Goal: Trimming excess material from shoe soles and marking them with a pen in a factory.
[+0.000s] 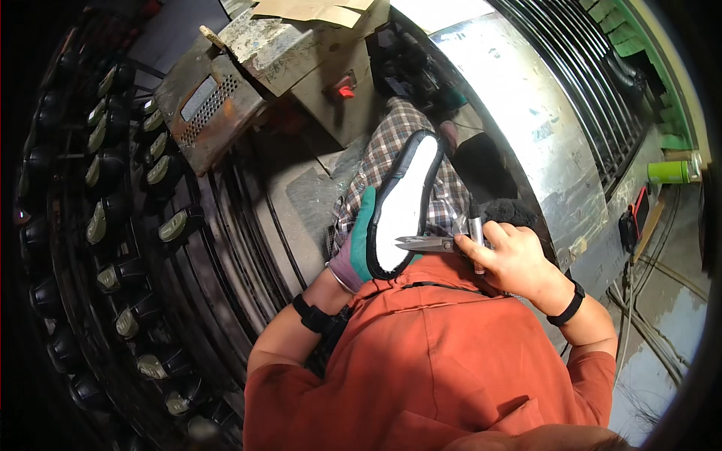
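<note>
My left hand (356, 254), in a green and purple glove, is wrapped round a black shoe upper (408, 203). Its white sole side faces up, and the black edge shows all round it. My bare right hand (513, 257) is closed on a pair of scissors (430, 244), whose blades lie over the heel end of the white surface. Whether the blades touch it, I cannot tell. A silver-white pen-like stick (477, 244) stands upright by the fingers of that same hand and seems gripped along with the scissors. My fingers hide the scissors' handles.
On the left, dark racks carry rows of black shoe pieces with pale soles (177, 225). A worn metal box (214, 109) is ahead. To the right are a shiny metal table (545, 113), dark rollers (579, 68) and a green bottle (669, 172). Cables (647, 323) lie on the floor.
</note>
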Demonstrator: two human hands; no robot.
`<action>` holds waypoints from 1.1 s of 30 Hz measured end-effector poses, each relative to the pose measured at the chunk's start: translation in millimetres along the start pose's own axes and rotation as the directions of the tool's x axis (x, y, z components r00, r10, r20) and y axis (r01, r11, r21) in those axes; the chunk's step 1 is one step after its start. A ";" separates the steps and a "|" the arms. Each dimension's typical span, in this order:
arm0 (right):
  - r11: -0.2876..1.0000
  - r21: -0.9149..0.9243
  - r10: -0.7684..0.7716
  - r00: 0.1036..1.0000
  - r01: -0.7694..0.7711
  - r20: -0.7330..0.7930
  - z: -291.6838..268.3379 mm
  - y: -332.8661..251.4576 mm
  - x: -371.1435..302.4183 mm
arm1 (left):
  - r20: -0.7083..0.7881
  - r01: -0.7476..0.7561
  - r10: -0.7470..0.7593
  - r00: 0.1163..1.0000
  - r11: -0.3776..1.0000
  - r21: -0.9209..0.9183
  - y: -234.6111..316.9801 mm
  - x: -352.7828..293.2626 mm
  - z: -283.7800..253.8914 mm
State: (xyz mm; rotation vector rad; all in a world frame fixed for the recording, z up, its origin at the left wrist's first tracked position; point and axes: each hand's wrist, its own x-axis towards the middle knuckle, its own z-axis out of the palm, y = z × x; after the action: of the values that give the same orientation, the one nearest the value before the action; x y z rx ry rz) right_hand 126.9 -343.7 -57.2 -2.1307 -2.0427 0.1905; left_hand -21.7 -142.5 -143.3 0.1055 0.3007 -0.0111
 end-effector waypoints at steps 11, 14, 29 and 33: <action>0.811 0.542 0.205 0.974 -0.222 0.093 36.6 4.5 1.3 | 0.172 0.075 -0.063 0.983 0.995 -0.062 4.5 -4.8 -21.0; 0.571 0.774 0.354 0.933 -0.275 0.071 64.3 -8.2 5.6 | -0.004 0.016 -0.016 1.000 0.999 0.031 -3.0 -2.9 -5.5; -0.431 0.863 0.477 0.745 -0.264 0.467 91.6 2.2 0.9 | -0.115 -0.040 0.275 0.955 0.499 0.866 53.8 -28.0 -32.7; -0.418 0.873 0.394 0.817 -0.250 0.422 73.9 -3.4 15.9 | -0.415 0.016 0.257 0.873 0.835 0.550 3.6 -40.5 41.7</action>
State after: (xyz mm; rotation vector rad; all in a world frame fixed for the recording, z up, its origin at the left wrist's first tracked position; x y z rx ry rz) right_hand 108.2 -324.4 -127.9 -1.1977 -0.2298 1.3085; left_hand -48.0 -143.4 -91.3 0.7042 0.7842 0.0627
